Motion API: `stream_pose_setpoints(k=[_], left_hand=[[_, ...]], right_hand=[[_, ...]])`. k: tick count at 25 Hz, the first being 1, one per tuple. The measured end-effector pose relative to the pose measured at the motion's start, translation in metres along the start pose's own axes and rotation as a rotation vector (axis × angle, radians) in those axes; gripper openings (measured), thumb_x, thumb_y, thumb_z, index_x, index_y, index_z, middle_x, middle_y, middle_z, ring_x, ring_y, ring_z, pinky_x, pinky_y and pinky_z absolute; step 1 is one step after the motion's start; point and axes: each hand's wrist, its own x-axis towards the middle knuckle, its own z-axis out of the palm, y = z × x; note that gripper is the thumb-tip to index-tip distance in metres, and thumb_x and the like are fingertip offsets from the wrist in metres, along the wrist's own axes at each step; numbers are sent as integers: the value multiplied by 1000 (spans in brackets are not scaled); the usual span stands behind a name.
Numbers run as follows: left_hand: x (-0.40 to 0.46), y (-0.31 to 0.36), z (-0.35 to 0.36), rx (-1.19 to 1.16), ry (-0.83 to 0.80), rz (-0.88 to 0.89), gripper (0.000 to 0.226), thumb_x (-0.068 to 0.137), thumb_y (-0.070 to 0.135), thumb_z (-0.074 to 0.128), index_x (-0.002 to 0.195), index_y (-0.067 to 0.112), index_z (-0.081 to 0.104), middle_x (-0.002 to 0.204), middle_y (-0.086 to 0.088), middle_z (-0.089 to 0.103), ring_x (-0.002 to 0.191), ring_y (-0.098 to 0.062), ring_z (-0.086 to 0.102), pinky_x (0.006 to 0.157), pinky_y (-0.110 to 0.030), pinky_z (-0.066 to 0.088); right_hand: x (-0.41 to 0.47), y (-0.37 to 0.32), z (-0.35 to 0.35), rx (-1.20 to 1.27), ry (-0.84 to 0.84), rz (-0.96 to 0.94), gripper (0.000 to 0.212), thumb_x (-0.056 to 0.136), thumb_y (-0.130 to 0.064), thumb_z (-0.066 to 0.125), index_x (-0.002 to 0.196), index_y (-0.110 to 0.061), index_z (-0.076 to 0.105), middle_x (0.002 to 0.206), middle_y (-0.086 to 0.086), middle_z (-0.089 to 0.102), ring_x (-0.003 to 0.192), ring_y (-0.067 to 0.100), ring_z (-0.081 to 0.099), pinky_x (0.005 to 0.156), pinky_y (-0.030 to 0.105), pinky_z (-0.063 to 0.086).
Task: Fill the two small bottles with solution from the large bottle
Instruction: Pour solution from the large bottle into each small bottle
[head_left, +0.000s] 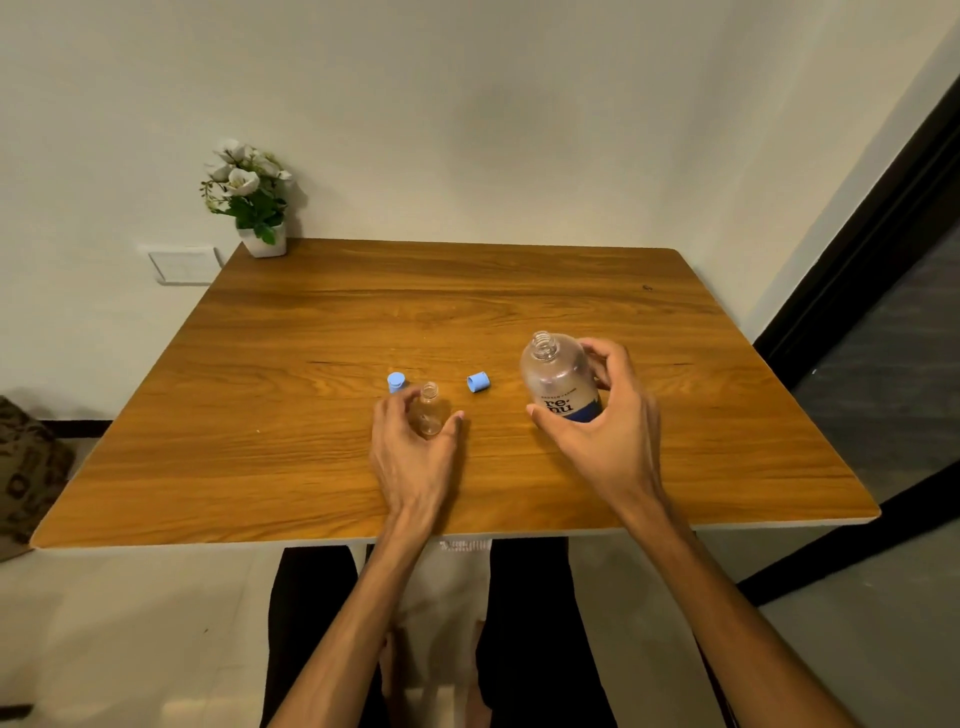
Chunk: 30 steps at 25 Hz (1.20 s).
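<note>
Now my forearms reach across the table (311, 467); my right hand (608, 436) grips the uncapped large bottle (558, 379), my left hand (410, 457) cups a capless small bottle (430, 410), fingers loosely curled.

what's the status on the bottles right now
Left hand fingers around open small bottle. Right hand grips uncapped large bottle. Loose blue cap between them, second small bottle capped.
</note>
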Motion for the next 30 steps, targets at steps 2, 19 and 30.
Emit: stream_pose_setpoints(k=[2, 19, 30], left_hand=[[3, -5, -3, -38, -8, 16, 43, 77, 27, 88, 117, 23, 71, 107, 8, 70, 94, -19, 70, 89, -48, 59], [-3, 51, -20, -350, -5, 260, 34, 76, 19, 90, 105, 15, 75, 97, 6, 69, 86, -17, 67, 70, -33, 58], [-4, 60, -17, -395, -1, 275, 35, 74, 18, 94, 104, 16, 76, 97, 5, 69, 86, -15, 67, 69, -31, 56]], right_hand=[[2, -8, 2, -81, -16, -93, 76, 66, -31, 96, 132, -28, 58, 118, -32, 60, 102, -7, 59, 98, 37, 52], [63, -25, -14, -405, 3, -528, 79, 71, -9, 83, 146, -19, 59, 147, 2, 63, 141, 21, 53, 116, 37, 29], [71, -35, -20, -451, 33, -637, 75, 71, -6, 80, 143, -18, 62, 148, 3, 63, 141, 22, 54, 119, 32, 24]])
